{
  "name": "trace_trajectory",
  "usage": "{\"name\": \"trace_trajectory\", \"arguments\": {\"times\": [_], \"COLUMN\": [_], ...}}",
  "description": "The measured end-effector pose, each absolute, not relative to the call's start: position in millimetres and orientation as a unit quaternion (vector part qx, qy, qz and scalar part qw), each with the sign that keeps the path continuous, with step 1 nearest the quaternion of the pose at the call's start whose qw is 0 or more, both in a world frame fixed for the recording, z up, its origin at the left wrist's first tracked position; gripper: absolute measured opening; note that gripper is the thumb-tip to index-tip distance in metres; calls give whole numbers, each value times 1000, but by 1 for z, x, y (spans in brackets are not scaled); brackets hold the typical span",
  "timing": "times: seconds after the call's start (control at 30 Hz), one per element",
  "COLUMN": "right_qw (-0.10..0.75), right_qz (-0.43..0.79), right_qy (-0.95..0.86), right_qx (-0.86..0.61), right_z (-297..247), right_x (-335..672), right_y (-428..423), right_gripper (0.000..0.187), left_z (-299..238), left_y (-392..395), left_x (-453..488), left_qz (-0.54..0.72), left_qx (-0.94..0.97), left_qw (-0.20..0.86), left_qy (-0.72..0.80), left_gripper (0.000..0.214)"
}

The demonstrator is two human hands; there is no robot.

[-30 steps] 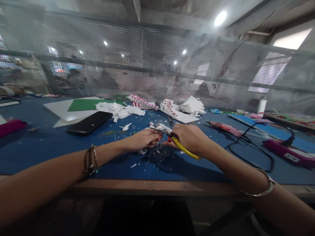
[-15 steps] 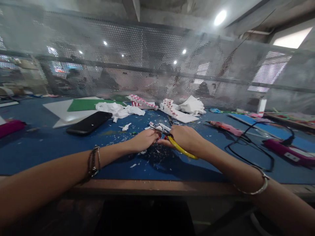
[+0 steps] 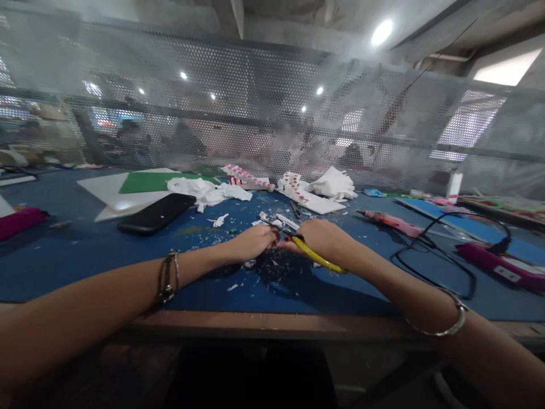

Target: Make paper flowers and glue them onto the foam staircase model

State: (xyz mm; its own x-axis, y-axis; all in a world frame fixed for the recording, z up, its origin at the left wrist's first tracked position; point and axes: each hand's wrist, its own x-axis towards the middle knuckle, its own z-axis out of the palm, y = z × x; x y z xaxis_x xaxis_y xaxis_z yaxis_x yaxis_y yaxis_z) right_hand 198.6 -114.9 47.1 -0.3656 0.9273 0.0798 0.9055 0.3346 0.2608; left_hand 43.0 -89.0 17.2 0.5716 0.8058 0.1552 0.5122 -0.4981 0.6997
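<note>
Currently right hand (image 3: 326, 241) clamped on yellow-handled cutter (image 3: 318, 259), right of black phone (image 3: 156, 213), just above counter (image 3: 85, 255). Left hand (image 3: 254, 241) fingers pinched together at blade tip; pinched item too small to tell. White scraps (image 3: 272, 268) beneath.

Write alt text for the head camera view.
A person's right hand grips a yellow-handled cutting tool, its tip meeting the left hand, above paper scraps on a blue table. A black phone lies to the left.
</note>
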Motion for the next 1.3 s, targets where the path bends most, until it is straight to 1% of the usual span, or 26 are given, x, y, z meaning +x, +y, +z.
{"name": "trace_trajectory", "arguments": {"times": [0.23, 0.37, 0.43, 0.5, 0.63, 0.73, 0.83, 0.97, 1.03, 1.23, 1.3], "right_qw": [21, 9, -9, -14, 14, 36, 60, 80, 94, 132, 139], "right_qz": [97, 103, 106, 113, 150, 158, 169, 177, 169, 119, 99], "right_qy": [814, 817, 821, 816, 792, 780, 773, 778, 789, 822, 831], "right_qx": [573, 567, 561, 566, 592, 605, 609, 597, 583, 541, 529], "right_z": [51, 51, 52, 55, 63, 73, 83, 93, 94, 83, 80], "right_x": [199, 207, 215, 224, 239, 243, 240, 227, 218, 194, 190], "right_y": [-115, -111, -107, -103, -89, -76, -62, -38, -23, 23, 36], "right_gripper": [61, 61, 57, 51, 44, 47, 46, 37, 37, 34, 33], "left_z": [19, 21, 23, 26, 34, 41, 47, 50, 49, 49, 57], "left_y": [-87, -88, -89, -90, -87, -80, -70, -50, -39, -8, 2], "left_x": [44, 40, 36, 31, 17, 4, -10, -25, -29, -31, -29], "left_qz": [211, 190, 175, 141, 31, 5, 22, 48, 47, -52, -95], "left_qx": [839, 853, 862, 886, 920, 912, 911, 931, 937, 924, 921], "left_qw": [306, 285, 277, 231, 44, -13, -12, 1, 3, 4, 16], "left_qy": [397, 393, 387, 377, 388, 410, 411, 361, 346, 379, 377], "left_gripper": [25, 27, 26, 24, 27, 30, 31, 24, 25, 30, 43]}}
